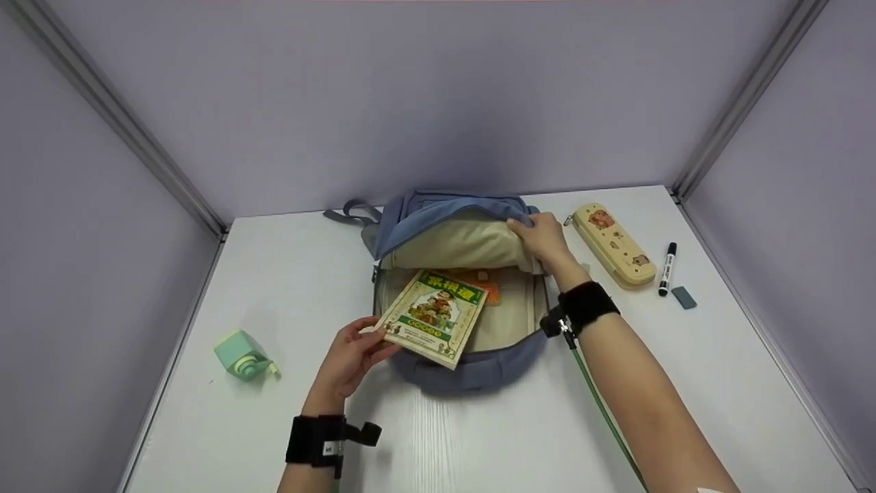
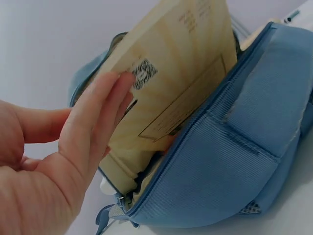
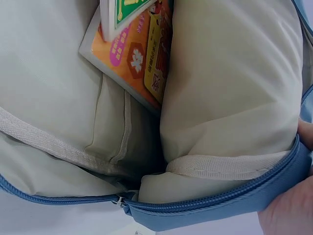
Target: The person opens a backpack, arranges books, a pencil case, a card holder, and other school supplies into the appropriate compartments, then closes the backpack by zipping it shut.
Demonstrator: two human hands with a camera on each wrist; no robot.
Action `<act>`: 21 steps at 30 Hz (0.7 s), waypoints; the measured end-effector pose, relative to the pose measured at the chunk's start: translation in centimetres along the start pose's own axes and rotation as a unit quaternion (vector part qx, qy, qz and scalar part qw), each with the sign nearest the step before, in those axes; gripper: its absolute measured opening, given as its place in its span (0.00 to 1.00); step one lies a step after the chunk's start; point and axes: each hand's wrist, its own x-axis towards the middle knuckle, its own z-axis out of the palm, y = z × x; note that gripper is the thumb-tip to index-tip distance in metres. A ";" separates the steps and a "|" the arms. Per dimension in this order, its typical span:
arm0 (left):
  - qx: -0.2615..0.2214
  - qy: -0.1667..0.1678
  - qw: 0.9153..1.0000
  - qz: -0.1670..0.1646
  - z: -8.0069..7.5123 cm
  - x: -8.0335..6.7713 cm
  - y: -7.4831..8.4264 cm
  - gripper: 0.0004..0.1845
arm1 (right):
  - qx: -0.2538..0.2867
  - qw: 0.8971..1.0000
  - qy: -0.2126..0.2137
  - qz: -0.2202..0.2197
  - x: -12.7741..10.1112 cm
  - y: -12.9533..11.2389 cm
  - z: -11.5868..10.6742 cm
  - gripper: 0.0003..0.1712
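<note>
Far left, I see a mint bottle tipped on the white table, its spout toward my left hand but well apart from it. That hand pinches the book at its near left corner; the rest of the book slants away from the fingers, up and right, over the mouth of the blue bag. Cover faces up to the head view; the left wrist view gives me the other side, with a square code close by the fingertips. Book's far end is inside the opening. Beneath and behind it, an orange book lies in the bag, partly covered. My right hand grips the bag's upper rim at its right, raised so the pale lining shows. Right of that hand, just beside, a yellow case; then a marker, and near its lower end a grey block.
</note>
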 end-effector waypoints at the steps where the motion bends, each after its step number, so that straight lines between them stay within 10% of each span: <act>1: 0.000 0.000 1.000 0.000 0.2 0.0 -0.1 0.25 | -0.004 1.000 0.000 -0.004 0.0 0.0 0.0 0.28; 11: 0.129 -0.018 0.991 -0.020 1.3 0.4 -0.5 0.21 | 0.004 1.000 -0.003 -0.005 -0.1 0.0 0.2 0.27; 21: 0.048 -0.012 0.999 -0.009 2.4 1.1 -2.3 0.19 | -0.020 1.000 0.004 -0.019 -0.3 0.6 0.4 0.28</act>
